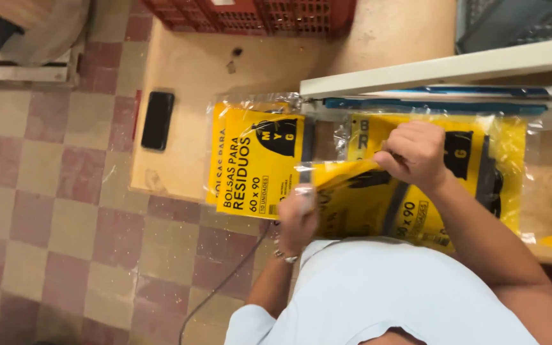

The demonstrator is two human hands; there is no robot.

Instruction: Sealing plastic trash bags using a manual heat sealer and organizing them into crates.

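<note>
— Two hands, both on the same thing, going by the head camera?

— Yes. The left hand (296,214) is closed on the lower edge of a yellow packet (352,195) in clear plastic wrap, though it is blurred, so the exact finger positions are hard to read. There is a watch (286,257) on that wrist.

— And the other?

— The right hand (416,153) has its fingers curled tight, pinching the upper part of that same packet, which looks bent between the two hands.

— Where does the packet sit?

— At the near edge of a light wooden table (186,70), just below a sealing machine (442,102) with a pale raised arm and a blue strip.

— Anything alongside?

— A second yellow packet (253,160) lies flat on the table, just left of the held one. A third (480,160) lies under the right forearm, its top edge close to the sealer's blue strip.

— And further off?

— A black phone (158,120) rests near the table's left edge, and a red plastic crate (250,16) stands at the far side. A dark cable (225,281) hangs over the checkered tile floor (52,211).
</note>
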